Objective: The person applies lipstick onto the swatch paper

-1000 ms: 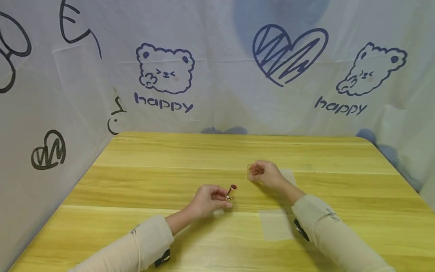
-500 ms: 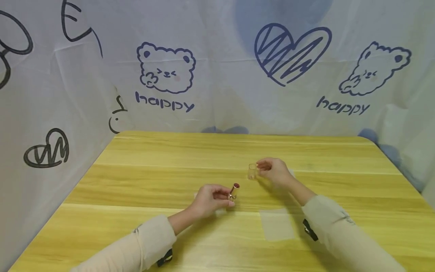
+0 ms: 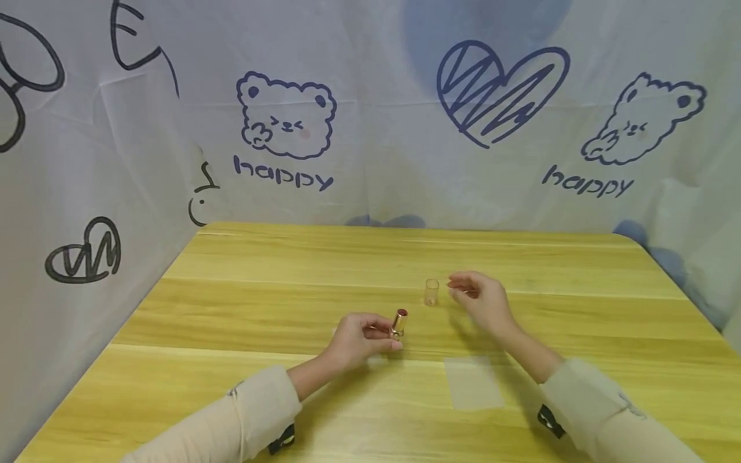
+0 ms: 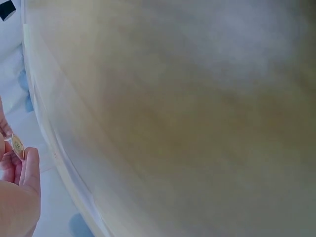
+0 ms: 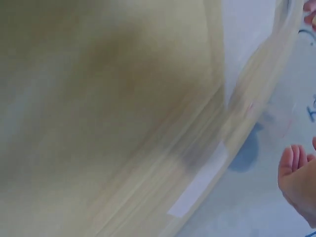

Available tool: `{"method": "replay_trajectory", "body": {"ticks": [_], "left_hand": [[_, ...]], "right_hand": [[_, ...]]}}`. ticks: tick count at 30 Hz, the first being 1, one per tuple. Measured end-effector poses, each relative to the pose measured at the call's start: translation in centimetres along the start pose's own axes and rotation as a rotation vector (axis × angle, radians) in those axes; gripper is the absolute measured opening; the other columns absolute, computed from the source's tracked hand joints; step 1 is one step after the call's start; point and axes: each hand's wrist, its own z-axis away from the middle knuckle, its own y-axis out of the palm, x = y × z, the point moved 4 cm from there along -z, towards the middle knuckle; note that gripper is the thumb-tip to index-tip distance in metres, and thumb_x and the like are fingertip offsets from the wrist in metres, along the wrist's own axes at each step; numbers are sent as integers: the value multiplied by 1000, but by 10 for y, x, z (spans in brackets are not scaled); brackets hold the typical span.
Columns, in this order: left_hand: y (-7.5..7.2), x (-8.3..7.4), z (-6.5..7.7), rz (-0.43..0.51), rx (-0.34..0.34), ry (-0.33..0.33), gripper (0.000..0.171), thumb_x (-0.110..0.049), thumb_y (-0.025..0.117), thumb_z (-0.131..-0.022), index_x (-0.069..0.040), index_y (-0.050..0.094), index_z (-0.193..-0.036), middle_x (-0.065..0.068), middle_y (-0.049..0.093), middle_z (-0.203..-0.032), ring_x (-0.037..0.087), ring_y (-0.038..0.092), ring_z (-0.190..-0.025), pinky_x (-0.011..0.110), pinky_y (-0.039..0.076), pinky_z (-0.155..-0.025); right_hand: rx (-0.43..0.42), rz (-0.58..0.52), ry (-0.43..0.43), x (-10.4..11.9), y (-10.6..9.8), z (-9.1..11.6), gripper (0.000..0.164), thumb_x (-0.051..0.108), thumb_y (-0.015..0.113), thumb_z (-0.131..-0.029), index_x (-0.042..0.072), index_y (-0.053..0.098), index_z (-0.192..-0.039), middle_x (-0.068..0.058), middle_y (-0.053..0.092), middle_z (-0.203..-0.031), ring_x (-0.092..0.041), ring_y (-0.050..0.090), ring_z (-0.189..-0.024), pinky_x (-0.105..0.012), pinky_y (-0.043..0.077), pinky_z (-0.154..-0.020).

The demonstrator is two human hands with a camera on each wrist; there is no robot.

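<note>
In the head view my left hand (image 3: 365,337) pinches a lipstick (image 3: 399,321) with a gold tube and a dark red top, tilted slightly to the right. Its gold end (image 4: 18,147) shows between the fingers at the left edge of the left wrist view. A clear lipstick cap (image 3: 431,292) stands upright on the table, beyond and right of the lipstick. Just right of the cap is my right hand (image 3: 483,299), fingers loosely bent, with a visible gap to the cap and nothing held. At the right edge of the right wrist view, the same hand (image 5: 298,175) appears.
A pale thin sheet (image 3: 473,384) lies on the wooden table (image 3: 278,257) in front of the right hand. A small pale patch (image 3: 377,361) shows below the left hand. Behind the table hangs a white cloth (image 3: 382,141) with drawings.
My right hand has let go of the clear cap and drawn away to the right, leaving it upright on the table. My left hand still holds the lipstick, nearly unmoved.
</note>
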Motion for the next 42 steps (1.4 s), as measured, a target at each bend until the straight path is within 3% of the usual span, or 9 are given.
{"method": "replay_trajectory", "body": {"ticks": [4, 8, 20, 35, 42], "left_hand": [[0, 0, 1, 7, -9, -4, 27, -2, 73, -76, 10, 65, -99, 23, 68, -94, 25, 69, -82, 22, 57, -69], [1, 0, 1, 34, -13, -6, 27, 1, 73, -76, 11, 64, -99, 24, 67, -94, 25, 69, -83, 23, 57, -69], [7, 0, 0, 70, 7, -17, 26, 1, 72, -77, 11, 63, -99, 24, 67, -97, 27, 69, -87, 26, 58, -72], [13, -4, -2, 96, 29, 16, 25, 3, 71, -77, 12, 63, -99, 25, 67, -98, 28, 69, -87, 24, 57, -73], [15, -4, -2, 88, 30, 32, 25, 2, 71, -77, 11, 64, -99, 25, 67, -97, 27, 69, -86, 23, 57, -72]], "right_hand": [[-33, -84, 23, 8, 3, 10, 22, 5, 62, -88, -4, 64, -107, -20, 68, -101, 1, 59, -83, -10, 49, -72], [-4, -164, 45, 17, 10, 19, 21, 7, 62, -88, -6, 65, -105, -21, 67, -102, 8, 57, -80, -10, 50, -73], [202, -373, 22, 32, 34, 39, 32, 8, 63, -88, -9, 59, -114, -28, 60, -114, 1, 61, -86, -15, 53, -76], [222, -439, -60, 37, 44, 43, 31, 5, 66, -84, -12, 60, -110, -30, 61, -108, -1, 62, -84, -17, 54, -74], [209, -423, -34, 38, 45, 43, 30, 6, 68, -83, -12, 62, -106, -28, 63, -105, -2, 61, -84, -17, 53, -73]]}}
